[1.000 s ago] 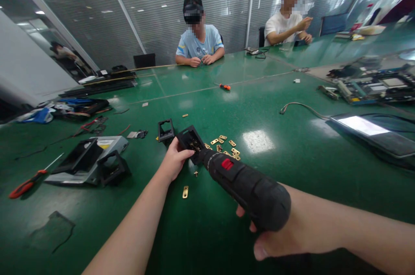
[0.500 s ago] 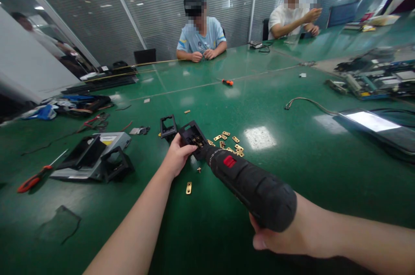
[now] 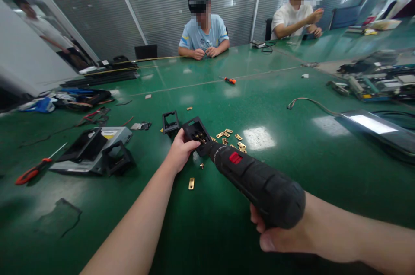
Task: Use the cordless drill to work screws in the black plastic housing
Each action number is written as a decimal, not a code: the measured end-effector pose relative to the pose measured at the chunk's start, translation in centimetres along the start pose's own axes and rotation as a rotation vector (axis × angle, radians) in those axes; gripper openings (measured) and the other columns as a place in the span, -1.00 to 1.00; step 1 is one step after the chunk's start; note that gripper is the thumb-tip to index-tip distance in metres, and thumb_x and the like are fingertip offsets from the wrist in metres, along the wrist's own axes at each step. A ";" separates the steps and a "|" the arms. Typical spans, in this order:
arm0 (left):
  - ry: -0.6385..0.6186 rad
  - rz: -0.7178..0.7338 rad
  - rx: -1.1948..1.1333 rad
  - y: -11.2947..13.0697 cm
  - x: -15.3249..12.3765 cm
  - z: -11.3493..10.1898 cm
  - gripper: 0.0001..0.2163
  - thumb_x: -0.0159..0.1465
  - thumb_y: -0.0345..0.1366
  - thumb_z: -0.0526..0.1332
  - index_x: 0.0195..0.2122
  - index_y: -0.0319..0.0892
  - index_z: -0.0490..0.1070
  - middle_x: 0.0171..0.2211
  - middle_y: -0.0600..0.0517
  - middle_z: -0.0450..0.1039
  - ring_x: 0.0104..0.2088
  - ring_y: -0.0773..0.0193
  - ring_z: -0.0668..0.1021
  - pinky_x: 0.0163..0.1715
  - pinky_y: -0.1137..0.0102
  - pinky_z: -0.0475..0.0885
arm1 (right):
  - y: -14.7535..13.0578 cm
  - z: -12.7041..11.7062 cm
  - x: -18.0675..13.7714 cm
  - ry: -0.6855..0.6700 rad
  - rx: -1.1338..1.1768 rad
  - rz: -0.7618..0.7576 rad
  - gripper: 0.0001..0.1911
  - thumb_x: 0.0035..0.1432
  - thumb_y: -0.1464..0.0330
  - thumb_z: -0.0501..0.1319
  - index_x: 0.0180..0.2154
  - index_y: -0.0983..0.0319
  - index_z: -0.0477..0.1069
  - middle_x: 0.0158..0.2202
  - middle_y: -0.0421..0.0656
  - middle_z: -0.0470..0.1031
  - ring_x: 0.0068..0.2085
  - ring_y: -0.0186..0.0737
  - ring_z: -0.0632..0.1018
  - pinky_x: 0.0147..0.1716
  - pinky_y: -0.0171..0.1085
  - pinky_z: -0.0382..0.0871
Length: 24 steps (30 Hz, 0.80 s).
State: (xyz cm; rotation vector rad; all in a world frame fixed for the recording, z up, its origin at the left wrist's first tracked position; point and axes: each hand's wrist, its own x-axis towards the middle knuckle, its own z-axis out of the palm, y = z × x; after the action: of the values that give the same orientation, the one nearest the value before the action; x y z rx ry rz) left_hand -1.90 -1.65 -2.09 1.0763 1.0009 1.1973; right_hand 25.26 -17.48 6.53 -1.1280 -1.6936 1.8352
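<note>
My left hand (image 3: 180,150) grips the near-left side of a black plastic housing (image 3: 193,123), with brass-coloured parts inside it. In my right hand (image 3: 282,231) is a black cordless drill (image 3: 256,180) with a red switch on top, its fingers wrapped around the grip. The drill's nose meets the housing's right side; the bit's tip is hidden. Several brass plates (image 3: 238,137) lie just beyond the drill. One brass plate (image 3: 191,183) and a small screw (image 3: 202,166) rest nearer to me. Another black frame (image 3: 170,121) stands left of the housing.
At left are a grey metal case (image 3: 110,134), a black frame (image 3: 117,158) and a red-handled screwdriver (image 3: 34,171). An orange screwdriver (image 3: 230,80) lies farther off. A lit device (image 3: 372,123) and circuit boards (image 3: 379,80) occupy the right. Two people (image 3: 204,33) sit across the table.
The view has shifted slightly. The drill and housing stay together, both hands keeping their hold. In the left background, a standing person shows more fully.
</note>
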 end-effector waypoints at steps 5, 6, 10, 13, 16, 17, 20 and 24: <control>-0.003 0.016 0.003 -0.1 0.1 0.0 -0.51 -0.11 -0.43 0.44 -0.10 -0.10 0.45 -0.22 0.08 0.57 -0.16 0.12 0.61 -0.02 0.18 0.49 | 2.5 0.7 -0.4 0.095 -0.074 0.058 -0.76 0.03 0.35 0.48 -0.27 0.22 0.50 -0.34 -0.24 0.52 -0.34 -0.25 0.45 -0.34 -0.29 0.41; -0.003 0.021 0.005 -0.1 0.1 0.0 -0.51 -0.11 -0.43 0.44 -0.10 -0.10 0.45 -0.21 0.08 0.57 -0.15 0.12 0.61 -0.01 0.18 0.48 | 2.9 0.7 -0.4 0.094 -0.076 0.065 -0.76 0.02 0.36 0.47 -0.26 0.22 0.50 -0.34 -0.23 0.53 -0.34 -0.24 0.47 -0.36 -0.29 0.40; 0.001 0.045 0.033 -0.4 0.2 -0.1 -0.50 -0.10 -0.43 0.45 -0.08 -0.11 0.45 -0.17 0.06 0.58 -0.12 0.10 0.60 0.03 0.16 0.46 | 2.8 0.3 -0.1 0.078 -0.069 0.049 -0.74 0.01 0.35 0.44 -0.24 0.23 0.48 -0.35 -0.20 0.55 -0.35 -0.22 0.51 -0.38 -0.27 0.41; 0.000 0.073 0.060 -0.6 0.5 -0.3 -0.48 -0.11 -0.43 0.45 -0.07 -0.11 0.44 -0.15 0.04 0.58 -0.08 0.06 0.61 0.07 0.13 0.45 | 1.9 0.1 0.1 0.096 -0.015 0.042 -0.67 -0.03 0.32 0.45 -0.21 0.23 0.44 -0.29 -0.16 0.57 -0.30 -0.18 0.54 -0.32 -0.24 0.46; -0.005 0.089 0.079 -0.9 0.7 -0.4 -0.46 -0.11 -0.44 0.45 -0.05 -0.12 0.43 -0.12 0.02 0.59 -0.04 0.03 0.61 0.11 0.10 0.44 | 1.2 0.0 0.4 0.043 0.016 0.027 -0.64 -0.05 0.33 0.47 -0.23 0.22 0.40 -0.28 -0.17 0.57 -0.31 -0.21 0.54 -0.34 -0.27 0.45; -0.007 0.087 0.083 -0.9 0.7 -0.4 -0.45 -0.11 -0.45 0.45 -0.04 -0.12 0.43 -0.12 0.01 0.59 -0.04 0.03 0.61 0.11 0.10 0.44 | 1.0 0.0 0.6 0.022 0.013 0.014 -0.64 -0.05 0.36 0.47 -0.23 0.22 0.39 -0.29 -0.18 0.56 -0.33 -0.23 0.53 -0.36 -0.28 0.44; -0.001 0.080 0.092 -0.8 0.7 -0.5 -0.43 -0.11 -0.46 0.44 -0.02 -0.13 0.42 -0.12 0.00 0.59 -0.05 0.02 0.62 0.11 0.08 0.44 | 0.9 -0.1 1.0 -0.021 0.014 0.006 -0.62 -0.10 0.46 0.45 -0.22 0.21 0.37 -0.36 -0.25 0.53 -0.40 -0.30 0.49 -0.42 -0.34 0.39; 0.006 0.080 0.101 -0.8 0.6 -0.5 -0.41 -0.10 -0.46 0.43 0.01 -0.13 0.41 -0.12 0.01 0.59 -0.06 0.03 0.62 0.11 0.07 0.45 | 1.1 -0.2 1.5 -0.098 0.103 0.056 -0.65 -0.12 0.49 0.41 -0.26 0.22 0.36 -0.42 -0.29 0.51 -0.42 -0.32 0.47 -0.45 -0.37 0.34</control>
State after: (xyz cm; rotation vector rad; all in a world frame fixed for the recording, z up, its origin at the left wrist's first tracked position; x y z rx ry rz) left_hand -2.17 -1.05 -2.95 1.2023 1.0399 1.2252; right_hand 24.77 -16.47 5.08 -1.0695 -1.6143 2.0174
